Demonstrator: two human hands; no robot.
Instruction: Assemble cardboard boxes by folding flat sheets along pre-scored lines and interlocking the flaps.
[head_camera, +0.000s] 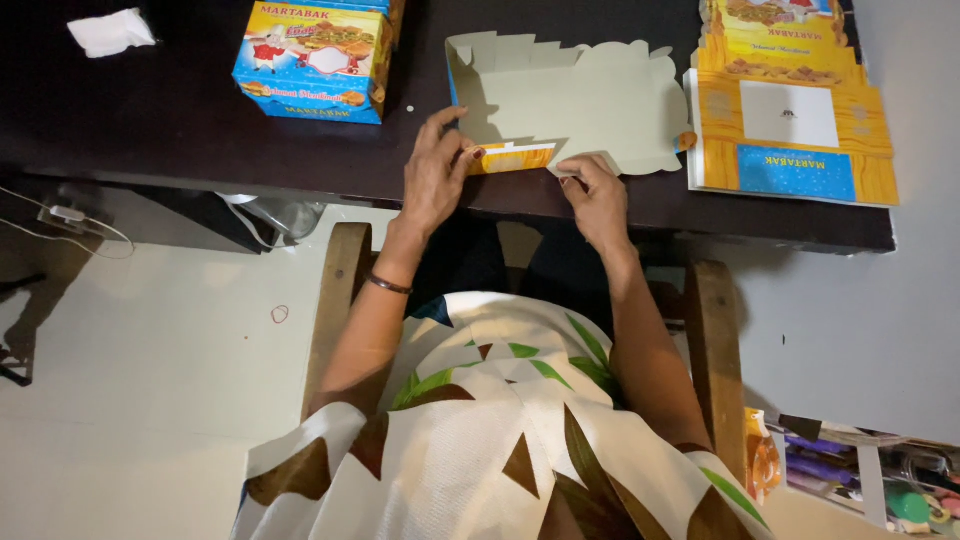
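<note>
At the far left of the dark wooden table (180, 130) lies a crumpled white tissue (110, 32), and to its right stands a finished blue-and-yellow printed cardboard box (313, 60), closed and upright. The left hand (435, 172) rests near the table's front edge, fingers spread narrowly, fingertips pressing the left end of a partly folded flat cardboard box blank (575, 105); the thumb and forefinger meet at the yellow printed flap along its lower edge. The blank lies plain grey side up on the table directly ahead of the person, its left wall already raised. The right hand (597, 195) pinches the lower right flap between thumb and curled fingers. Judged from its appearance, the blank is light, thin and moderately stiff; it is likely to bend cleanly along scored lines yet crease or tear if gripped mid-panel, so hold is best taken at flap edges close to the folds. At the far right sits a stack of unfolded yellow-and-blue printed box blanks (790, 110), flat and touching the working blank's right edge. A wooden chair (345, 270) supports the person.
</note>
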